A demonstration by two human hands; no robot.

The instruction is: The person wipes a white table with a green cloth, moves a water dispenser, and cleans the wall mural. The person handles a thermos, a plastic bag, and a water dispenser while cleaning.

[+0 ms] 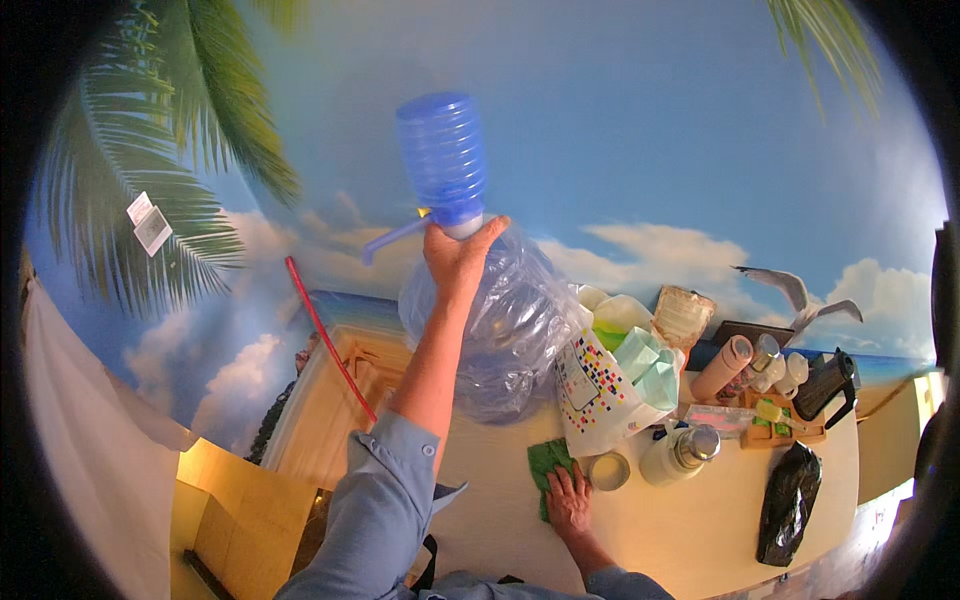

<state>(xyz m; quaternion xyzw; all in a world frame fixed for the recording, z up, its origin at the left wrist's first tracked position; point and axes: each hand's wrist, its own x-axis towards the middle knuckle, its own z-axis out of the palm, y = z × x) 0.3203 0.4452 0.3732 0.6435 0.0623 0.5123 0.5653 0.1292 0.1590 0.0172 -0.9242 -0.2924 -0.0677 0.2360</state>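
Note:
My left hand [461, 251] is closed round the white neck under a blue ribbed hand pump [442, 154], whose spout points left. Below the pump is a large water bottle [502, 337] wrapped in clear plastic film, on the table top. My right hand [568, 499] lies spread on a green cloth [547, 461] on the table [637, 536], in front of a white bag [604, 394]. Right beside its fingers stands a small round open container [608, 472].
A white jar with a metallic lid [670, 455], a pink bottle [722, 367], a dark pitcher [823, 384], a wooden tray [763, 431] and a black plastic bag [789, 502] are on the right. A red stick [328, 337] leans at the left. A mural wall stands behind.

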